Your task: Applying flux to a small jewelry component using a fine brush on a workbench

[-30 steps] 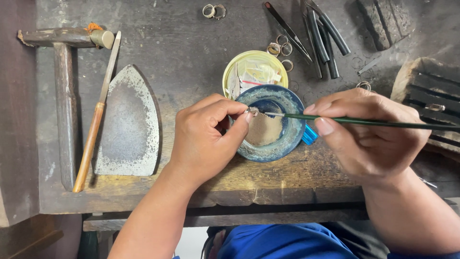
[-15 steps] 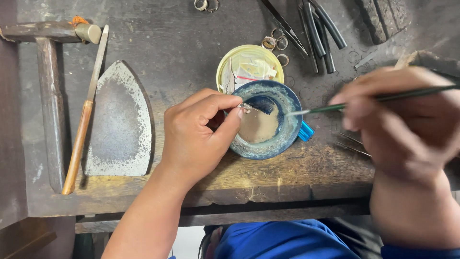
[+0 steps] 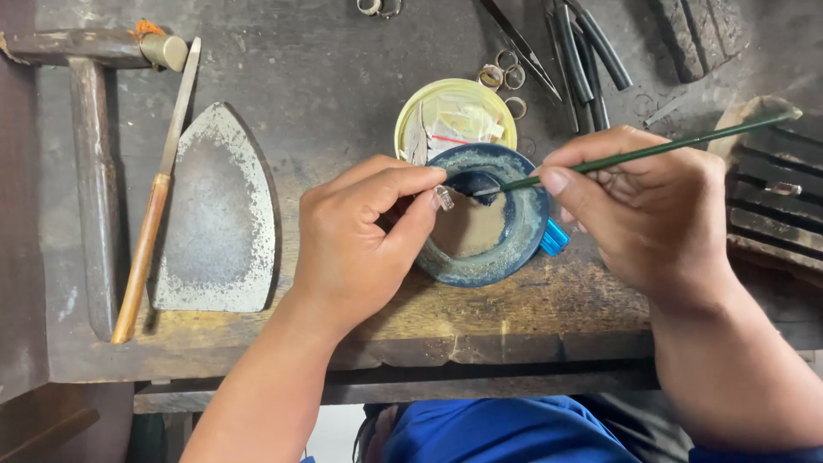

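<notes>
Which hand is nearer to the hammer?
Left. The left hand is over the bench middle, right of the hammer; the right hand lies farther right, beyond the blue bowl.

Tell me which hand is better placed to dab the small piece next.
Right, probably. The right hand holds the green brush with its tip already at the small piece, over the blue bowl. The left hand is busy pinching that piece.

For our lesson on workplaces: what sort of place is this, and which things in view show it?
Probably a jeweller's or metalworker's bench: a worn wooden bench with a hammer, small metal rings and pliers, while the right hand holds a thin brush over a blue dish.
</notes>
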